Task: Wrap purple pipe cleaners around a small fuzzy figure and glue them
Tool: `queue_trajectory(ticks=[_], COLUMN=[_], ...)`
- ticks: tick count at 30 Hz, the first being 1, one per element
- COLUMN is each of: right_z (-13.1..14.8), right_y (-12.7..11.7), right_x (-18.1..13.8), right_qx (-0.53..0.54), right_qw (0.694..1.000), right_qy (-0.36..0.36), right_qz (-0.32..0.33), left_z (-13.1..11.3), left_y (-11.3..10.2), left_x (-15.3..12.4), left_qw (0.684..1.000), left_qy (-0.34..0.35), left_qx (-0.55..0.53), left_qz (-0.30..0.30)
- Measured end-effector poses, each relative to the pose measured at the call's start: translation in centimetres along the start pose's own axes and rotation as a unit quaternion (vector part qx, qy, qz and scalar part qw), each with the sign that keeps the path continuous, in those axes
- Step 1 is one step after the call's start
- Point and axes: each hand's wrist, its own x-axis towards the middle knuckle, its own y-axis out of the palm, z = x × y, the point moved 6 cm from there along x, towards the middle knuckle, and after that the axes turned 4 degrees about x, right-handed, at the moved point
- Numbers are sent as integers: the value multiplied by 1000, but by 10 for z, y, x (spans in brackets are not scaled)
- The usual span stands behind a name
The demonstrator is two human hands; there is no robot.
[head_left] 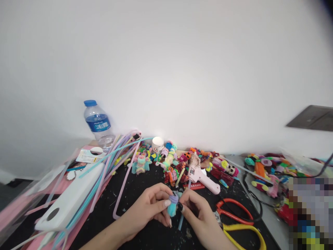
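Fuzzy purple-and-aqua piece sits between the two hands, above the black tabletop. Long axis runs roughly far to near, purple end far, aqua end near. Left hand is clamped on it from the left, thumb across the purple part. Right hand has its fingertips at the right edge; can't tell if they grip. Both about equally near. Glue gun lies far right of the piece, closer to the right hand.
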Motion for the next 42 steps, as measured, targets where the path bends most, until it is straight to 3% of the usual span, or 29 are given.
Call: queue_trajectory(ticks=[42], right_z=[5], right_y=[-3], right_x=[-2], right_qx=[-37], right_qw=[998], right_qy=[-43], right_qz=[-35], left_z=[-3], left_y=[1], left_x=[-1], left_qw=[1000], left_qy=[5], left_qx=[21], left_qz=[-7])
